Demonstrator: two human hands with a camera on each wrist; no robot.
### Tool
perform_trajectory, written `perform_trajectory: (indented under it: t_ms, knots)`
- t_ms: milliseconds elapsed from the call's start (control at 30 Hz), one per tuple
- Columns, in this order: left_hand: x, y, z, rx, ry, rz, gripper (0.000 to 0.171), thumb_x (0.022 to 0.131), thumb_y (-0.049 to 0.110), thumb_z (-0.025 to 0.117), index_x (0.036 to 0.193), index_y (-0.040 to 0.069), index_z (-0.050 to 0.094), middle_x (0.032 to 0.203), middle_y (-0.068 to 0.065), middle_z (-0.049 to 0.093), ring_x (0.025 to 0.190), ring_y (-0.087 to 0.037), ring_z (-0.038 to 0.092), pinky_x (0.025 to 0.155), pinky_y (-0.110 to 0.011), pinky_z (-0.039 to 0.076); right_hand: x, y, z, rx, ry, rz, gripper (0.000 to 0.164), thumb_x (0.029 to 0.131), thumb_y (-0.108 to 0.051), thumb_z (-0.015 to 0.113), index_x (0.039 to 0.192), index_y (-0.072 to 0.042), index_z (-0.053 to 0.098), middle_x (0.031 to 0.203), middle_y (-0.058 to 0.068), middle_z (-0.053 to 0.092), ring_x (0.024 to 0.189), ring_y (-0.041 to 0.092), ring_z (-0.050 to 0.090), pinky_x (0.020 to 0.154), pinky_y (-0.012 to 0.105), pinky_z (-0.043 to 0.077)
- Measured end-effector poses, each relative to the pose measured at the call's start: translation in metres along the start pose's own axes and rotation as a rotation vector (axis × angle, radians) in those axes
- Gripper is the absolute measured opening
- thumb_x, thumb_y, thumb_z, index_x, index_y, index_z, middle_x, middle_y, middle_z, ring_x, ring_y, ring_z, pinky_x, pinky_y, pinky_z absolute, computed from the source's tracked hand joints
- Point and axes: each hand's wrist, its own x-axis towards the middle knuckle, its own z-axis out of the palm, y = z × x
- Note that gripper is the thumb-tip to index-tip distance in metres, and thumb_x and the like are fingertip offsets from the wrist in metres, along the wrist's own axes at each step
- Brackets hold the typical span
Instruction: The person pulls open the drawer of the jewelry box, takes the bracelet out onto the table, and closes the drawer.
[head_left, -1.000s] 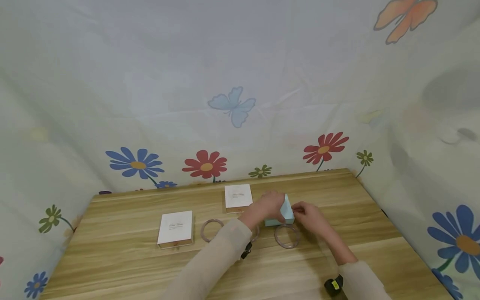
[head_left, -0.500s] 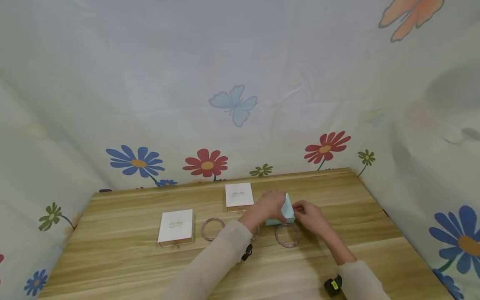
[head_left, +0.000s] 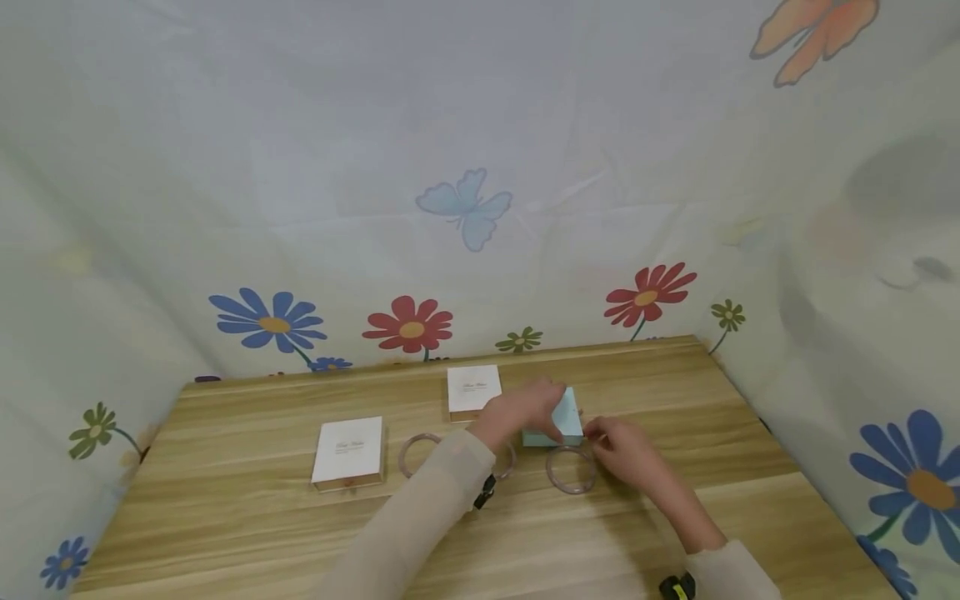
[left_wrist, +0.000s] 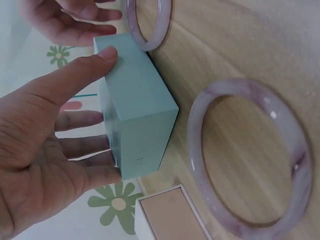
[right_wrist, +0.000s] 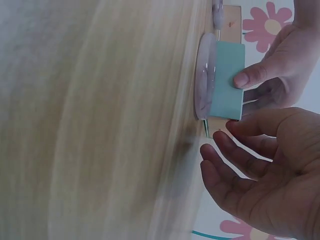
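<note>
My left hand (head_left: 525, 408) grips a small turquoise box (left_wrist: 142, 90) standing on the table, thumb on its near face and fingers behind it. At the box's right end a pinkish face with a small reddish mark peeks out in the right wrist view. Close by that end is my right hand (right_wrist: 260, 165), its fingers loosely bent and the fingertips right at the box's corner. A pale purple bangle (head_left: 572, 491) lies just in front of the box. Another bangle (left_wrist: 195, 145) lies beside it, partly covered by my left arm in the head view.
Left of my left arm lies a third bangle (head_left: 402, 457). Two white boxes with small lettering, one at the left (head_left: 347, 446) and one farther back (head_left: 474, 383), sit on the wooden table (head_left: 247, 517). A flower-printed curtain (head_left: 337, 208) rises behind the table.
My right hand has drawn slightly down and away from the box's right end. My left hand keeps its grip, and the turquoise box shows more of its top.
</note>
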Motion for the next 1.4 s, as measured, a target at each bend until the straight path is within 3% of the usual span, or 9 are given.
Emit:
perform_trajectory:
  t_ms: [100, 233, 433, 533, 633, 800, 1000, 1100, 1400]
  knots:
    - [0.000, -0.002, -0.002, 0.013, -0.019, 0.017, 0.080, 0.080, 0.041, 0.087, 0.142, 0.007, 0.051, 0.123, -0.006, 0.060, 0.101, -0.013, 0.055, 0.083, -0.024, 0.050, -0.003, -0.002, -0.001, -0.018, 0.000, -0.034, 0.020, 0.085, 0.005, 0.063, 0.103, 0.002, 0.071, 0.097, 0.012, 0.073, 0.085, 0.023, 0.068, 0.075, 0.037, 0.057]
    - [0.000, -0.005, -0.003, 0.029, -0.035, 0.034, 0.078, 0.081, 0.042, 0.086, 0.142, 0.008, 0.051, 0.125, -0.007, 0.059, 0.104, -0.014, 0.055, 0.086, -0.026, 0.050, -0.005, -0.005, -0.002, -0.001, -0.023, -0.010, 0.020, 0.086, 0.006, 0.063, 0.104, 0.002, 0.071, 0.100, 0.013, 0.072, 0.086, 0.023, 0.068, 0.075, 0.037, 0.057]
    - [0.004, -0.014, -0.004, 0.123, -0.079, 0.079, 0.070, 0.085, 0.040, 0.083, 0.141, 0.010, 0.054, 0.135, -0.007, 0.058, 0.111, -0.014, 0.057, 0.093, -0.026, 0.049, -0.007, -0.011, -0.002, 0.022, -0.060, 0.018, 0.020, 0.088, 0.006, 0.063, 0.105, 0.000, 0.071, 0.102, 0.010, 0.072, 0.088, 0.020, 0.067, 0.077, 0.035, 0.057]
    - [0.005, -0.017, -0.004, 0.150, -0.097, 0.080, 0.070, 0.087, 0.038, 0.082, 0.145, 0.012, 0.054, 0.146, -0.009, 0.053, 0.122, -0.017, 0.056, 0.100, -0.028, 0.047, -0.007, -0.012, -0.002, 0.025, -0.064, 0.018, 0.020, 0.089, 0.006, 0.064, 0.106, -0.001, 0.071, 0.103, 0.009, 0.072, 0.088, 0.019, 0.067, 0.076, 0.034, 0.056]
    - [0.003, -0.018, -0.005, 0.161, -0.111, 0.059, 0.073, 0.090, 0.041, 0.078, 0.151, 0.017, 0.048, 0.156, -0.009, 0.043, 0.138, -0.023, 0.047, 0.110, -0.035, 0.041, -0.008, -0.012, -0.001, 0.032, -0.065, 0.025, 0.019, 0.090, 0.005, 0.064, 0.107, -0.001, 0.071, 0.104, 0.010, 0.072, 0.089, 0.020, 0.067, 0.078, 0.035, 0.057]
    - [-0.003, -0.014, -0.002, 0.148, -0.069, 0.001, 0.074, 0.093, 0.054, 0.069, 0.154, 0.019, 0.044, 0.160, -0.011, 0.038, 0.146, -0.031, 0.038, 0.117, -0.045, 0.035, -0.010, -0.010, -0.001, 0.033, -0.053, 0.023, 0.018, 0.092, 0.003, 0.064, 0.107, -0.002, 0.071, 0.105, 0.008, 0.071, 0.090, 0.020, 0.067, 0.078, 0.036, 0.056]
    - [-0.009, -0.001, 0.010, 0.223, 0.077, -0.087, 0.065, 0.097, 0.061, 0.056, 0.143, 0.015, 0.056, 0.143, -0.012, 0.055, 0.127, -0.034, 0.056, 0.103, -0.048, 0.049, -0.011, -0.011, -0.003, 0.033, -0.045, 0.019, 0.017, 0.092, 0.004, 0.063, 0.106, -0.002, 0.071, 0.104, 0.008, 0.070, 0.090, 0.019, 0.067, 0.078, 0.035, 0.056]
    - [-0.010, 0.005, 0.014, 0.263, 0.116, -0.110, 0.061, 0.098, 0.061, 0.056, 0.138, 0.015, 0.060, 0.135, -0.012, 0.059, 0.119, -0.034, 0.059, 0.096, -0.048, 0.052, -0.010, -0.012, -0.003, 0.039, -0.048, 0.026, 0.018, 0.092, 0.004, 0.062, 0.107, -0.001, 0.070, 0.105, 0.009, 0.070, 0.090, 0.019, 0.067, 0.078, 0.035, 0.056]
    - [-0.010, -0.003, 0.017, 0.261, 0.085, -0.021, 0.054, 0.097, 0.049, 0.066, 0.142, 0.020, 0.057, 0.150, -0.007, 0.050, 0.136, -0.033, 0.048, 0.110, -0.051, 0.042, -0.010, -0.011, -0.002, 0.040, -0.063, 0.028, 0.016, 0.093, 0.003, 0.064, 0.106, -0.003, 0.071, 0.105, 0.008, 0.070, 0.090, 0.018, 0.066, 0.078, 0.034, 0.056]
